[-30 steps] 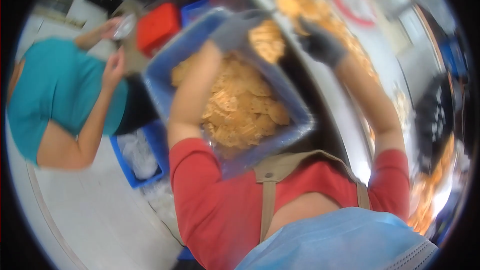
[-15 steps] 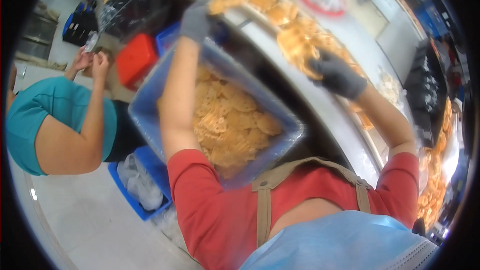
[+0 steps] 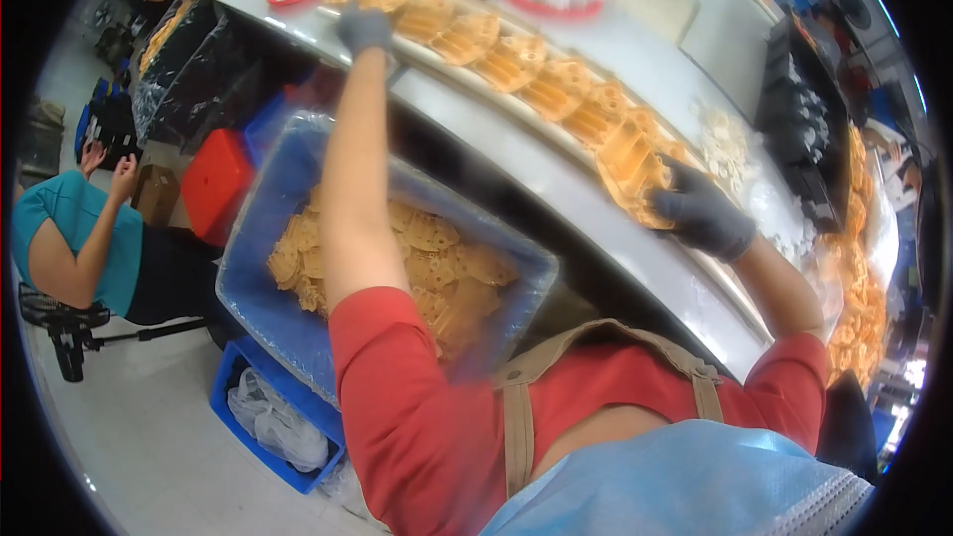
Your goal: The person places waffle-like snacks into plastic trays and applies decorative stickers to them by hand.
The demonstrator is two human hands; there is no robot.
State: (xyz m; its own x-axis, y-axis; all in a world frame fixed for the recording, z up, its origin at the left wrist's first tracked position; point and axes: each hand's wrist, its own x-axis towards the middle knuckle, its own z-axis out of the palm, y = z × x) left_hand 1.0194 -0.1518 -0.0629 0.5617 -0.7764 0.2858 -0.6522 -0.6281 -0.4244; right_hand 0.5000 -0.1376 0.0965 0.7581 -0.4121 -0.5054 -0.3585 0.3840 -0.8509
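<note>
Diagonally laid row: golden-orange molded parts point(image 3: 551, 87) with holes and ribs, plastic by their look, lay close together along the near side of the long white bench point(image 3: 472, 129), from far left to near right.
Row's near end: the last part point(image 3: 625, 167) sat tilted at the right, its right edge against a glove.
Right hand: in a dark grey knit glove, the right hand point(image 3: 703, 210) touched that last part with its fingers bent over the edge; whether they pinched it could not be told.
Left hand: in a grey glove, the left hand point(image 3: 364, 30) was just beside the row's far left end, too blurred to tell whether spread or pinching.
Beyond the row: a round red tray point(image 3: 594, 6) held silvery pieces; small white pieces point(image 3: 723, 144) lay scattered to the right, near a black bin point(image 3: 784, 104).
Below the left forearm: a large blue rectangular plastic crate point(image 3: 253, 238) contained a heap of similar orange parts point(image 3: 437, 248).
Left side: a red plastic box point(image 3: 216, 187) stood beyond the crate, and a co-worker in a teal shirt point(image 3: 121, 260) was farther left.
Near-left floor: a smaller blue crate point(image 3: 248, 452) held crumpled translucent bags point(image 3: 278, 422).
</note>
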